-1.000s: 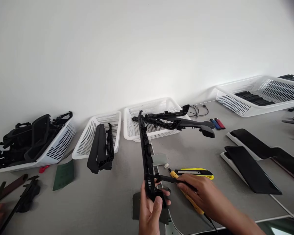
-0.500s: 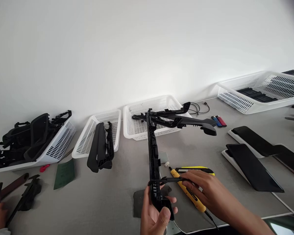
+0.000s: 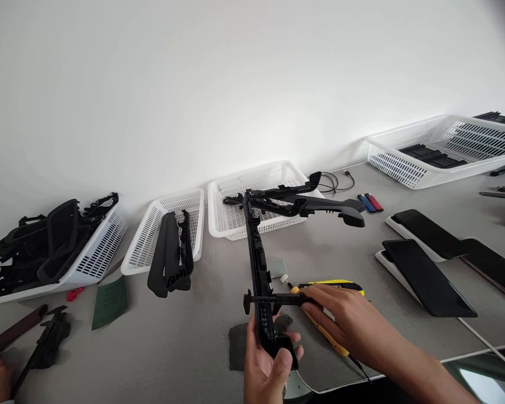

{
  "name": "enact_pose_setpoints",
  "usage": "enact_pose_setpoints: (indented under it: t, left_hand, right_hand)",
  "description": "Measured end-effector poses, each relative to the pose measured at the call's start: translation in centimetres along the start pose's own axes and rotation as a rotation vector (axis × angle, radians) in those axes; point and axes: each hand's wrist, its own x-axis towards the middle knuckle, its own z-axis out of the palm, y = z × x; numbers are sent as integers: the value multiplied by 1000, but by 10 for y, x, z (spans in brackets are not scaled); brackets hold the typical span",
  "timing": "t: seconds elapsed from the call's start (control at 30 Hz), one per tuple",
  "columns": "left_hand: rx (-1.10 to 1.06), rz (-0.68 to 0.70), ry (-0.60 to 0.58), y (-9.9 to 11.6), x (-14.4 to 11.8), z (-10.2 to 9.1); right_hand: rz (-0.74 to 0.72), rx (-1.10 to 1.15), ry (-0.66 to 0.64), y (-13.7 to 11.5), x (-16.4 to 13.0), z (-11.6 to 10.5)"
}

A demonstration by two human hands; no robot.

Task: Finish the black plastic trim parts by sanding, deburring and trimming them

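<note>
The long black plastic trim strip (image 3: pixel 258 264) is held above the surface, lower end in the left hand (image 3: pixel 266 370), grip closed around it. Right hand (image 3: pixel 340 320) pinches a thin black cross-piece (image 3: pixel 273 299) w/ fingertips. The strip looks light, stiff, ribbed; probably best held at the thick end. Yellow utility knife (image 3: pixel 334 286) lies just behind, white mesh basket (image 3: pixel 252 193) further back.

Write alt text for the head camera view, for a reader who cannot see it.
A person's left hand grips the near end of a long black plastic trim strip above a grey table, while the right hand pushes a thin black crosspiece across it. White mesh baskets holding black parts line the wall, and a yellow utility knife lies beyond the right hand.
</note>
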Motion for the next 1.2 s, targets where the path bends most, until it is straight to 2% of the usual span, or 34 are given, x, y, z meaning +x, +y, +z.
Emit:
enact_pose_setpoints:
  t: [0.17,0.33,0.57,0.73,1.2]
  left_hand:
    - [-23,-35,35,3,-1,2]
    - [-7,-48,21,8,-5,5]
    - [-11,-75,90,4,-8,10]
    - [-2,-115,100,6,-8,13]
    - [-17,-116,89,7,-9,14]
  right_hand:
    - [-44,-65,-11,7,5,-1]
    - [-88,-97,-33,14,11,-10]
    - [-153,-196,-21,23,18,-16]
    - [-151,-184,-27,27,20,-13]
    - [-145,-176,25,28,17,-10]
